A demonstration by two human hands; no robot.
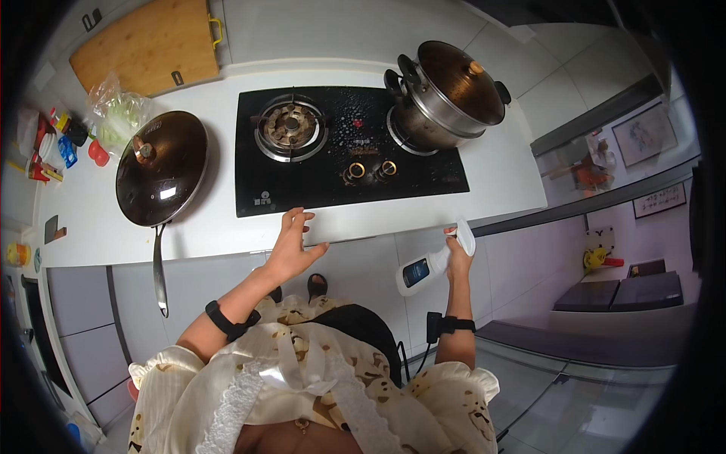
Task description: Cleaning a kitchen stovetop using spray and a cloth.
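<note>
My right hand [459, 258] grips a white spray bottle [422, 273] by its neck and trigger, out past the counter's front edge. Fingers apart and holding nothing, my left hand [295, 244] hovers by the near edge of a black glass gas hob [306, 187]. White droplets or foam [354, 113] speckle the middle of the hob. The left burner [291, 123] is bare, with brownish stains around it. On the right burner stands a steel steamer pot [437, 108] with a brown glass lid [462, 82]. Two control knobs [372, 168] sit near the hob's front.
A lidded frying pan [164, 170] rests left of the hob, its handle [159, 272] jutting over the counter edge. Behind it are bagged leafy vegetables [119, 122] and a leaning wooden cutting board [147, 48]. Several bottles and packets [57, 139] crowd the left corner of the white counter [221, 232].
</note>
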